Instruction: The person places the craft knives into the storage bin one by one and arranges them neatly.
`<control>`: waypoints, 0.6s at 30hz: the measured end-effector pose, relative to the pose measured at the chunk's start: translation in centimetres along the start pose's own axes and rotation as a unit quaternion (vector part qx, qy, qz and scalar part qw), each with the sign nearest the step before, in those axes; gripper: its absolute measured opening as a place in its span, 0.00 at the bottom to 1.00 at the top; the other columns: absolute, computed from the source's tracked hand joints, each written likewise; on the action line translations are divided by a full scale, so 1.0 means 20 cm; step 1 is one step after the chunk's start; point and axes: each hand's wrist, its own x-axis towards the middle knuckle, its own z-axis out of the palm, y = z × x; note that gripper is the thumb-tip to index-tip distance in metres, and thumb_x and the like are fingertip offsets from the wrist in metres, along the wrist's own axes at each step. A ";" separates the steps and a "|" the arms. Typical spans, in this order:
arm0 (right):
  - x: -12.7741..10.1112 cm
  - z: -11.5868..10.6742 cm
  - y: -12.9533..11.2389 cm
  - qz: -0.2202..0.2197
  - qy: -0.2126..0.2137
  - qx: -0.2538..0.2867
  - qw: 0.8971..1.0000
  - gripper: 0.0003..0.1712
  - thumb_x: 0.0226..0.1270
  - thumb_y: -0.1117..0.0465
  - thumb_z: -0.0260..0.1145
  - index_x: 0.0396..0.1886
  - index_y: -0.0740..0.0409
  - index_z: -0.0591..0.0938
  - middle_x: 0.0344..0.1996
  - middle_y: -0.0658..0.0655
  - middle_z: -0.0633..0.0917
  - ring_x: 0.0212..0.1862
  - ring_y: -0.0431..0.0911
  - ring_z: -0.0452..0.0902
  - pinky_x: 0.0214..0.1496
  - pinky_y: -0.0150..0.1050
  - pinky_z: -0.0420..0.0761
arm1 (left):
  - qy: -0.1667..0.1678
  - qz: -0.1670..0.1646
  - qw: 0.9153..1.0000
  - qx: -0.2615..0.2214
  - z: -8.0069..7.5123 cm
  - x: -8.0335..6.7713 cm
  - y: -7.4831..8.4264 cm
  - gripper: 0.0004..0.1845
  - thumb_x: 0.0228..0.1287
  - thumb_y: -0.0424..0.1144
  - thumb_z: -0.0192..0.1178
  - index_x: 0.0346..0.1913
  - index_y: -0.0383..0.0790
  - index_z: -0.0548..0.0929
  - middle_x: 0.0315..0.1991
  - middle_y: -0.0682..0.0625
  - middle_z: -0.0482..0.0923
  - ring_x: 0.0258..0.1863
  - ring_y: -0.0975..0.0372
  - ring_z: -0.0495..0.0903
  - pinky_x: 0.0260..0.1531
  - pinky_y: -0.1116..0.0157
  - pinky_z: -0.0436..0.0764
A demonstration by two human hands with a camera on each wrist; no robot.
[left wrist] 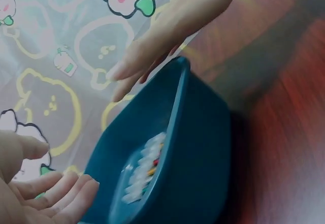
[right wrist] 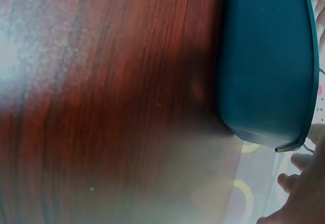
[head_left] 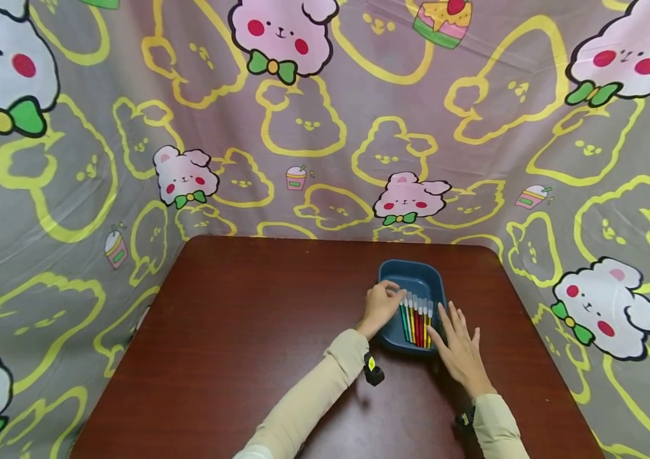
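Pens [head_left: 417, 320] lie side by side in a blue tray [head_left: 413, 273] on the bench [head_left: 256, 331], toward its 3 o'clock side; they look light, stiff and slick, best pinched mid-barrel. Left hand [head_left: 381, 305] curls at the tray's 9 o'clock rim, grip unclear, while right hand [head_left: 458, 347] lies flat, fingers spread, at its 4 o'clock corner.

A dark teal tray [head_left: 413, 275] holds red, green and yellow pens [head_left: 417, 319] on a reddish-brown wooden table [head_left: 256, 331].
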 end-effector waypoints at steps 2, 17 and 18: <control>0.00 -0.01 0.00 -0.002 -0.001 0.000 1.000 0.42 0.83 0.43 0.57 0.85 0.56 0.58 0.83 0.70 0.53 0.81 0.73 0.46 0.70 0.85 0.40 | 0.004 0.011 1.000 0.016 -0.03 0.01 -0.01 0.13 0.68 0.42 0.70 0.47 0.35 0.90 0.32 0.48 0.89 0.32 0.60 0.85 0.39 0.65 0.81; -0.02 -0.10 0.02 -0.010 0.007 -0.004 1.000 0.41 0.81 0.45 0.60 0.86 0.53 0.59 0.84 0.70 0.52 0.82 0.71 0.44 0.70 0.85 0.37 | -0.013 0.053 0.996 0.073 -0.28 -0.04 -0.13 0.21 0.71 0.51 0.68 0.56 0.39 0.86 0.51 0.46 0.81 0.51 0.52 0.83 0.51 0.57 0.82; -0.02 -0.11 0.03 -0.010 0.007 -0.006 1.000 0.42 0.81 0.45 0.59 0.86 0.52 0.58 0.84 0.70 0.52 0.82 0.71 0.43 0.70 0.85 0.37 | -0.013 0.058 0.995 0.086 -0.30 -0.05 -0.14 0.22 0.71 0.52 0.67 0.58 0.40 0.86 0.54 0.45 0.80 0.54 0.51 0.82 0.53 0.55 0.82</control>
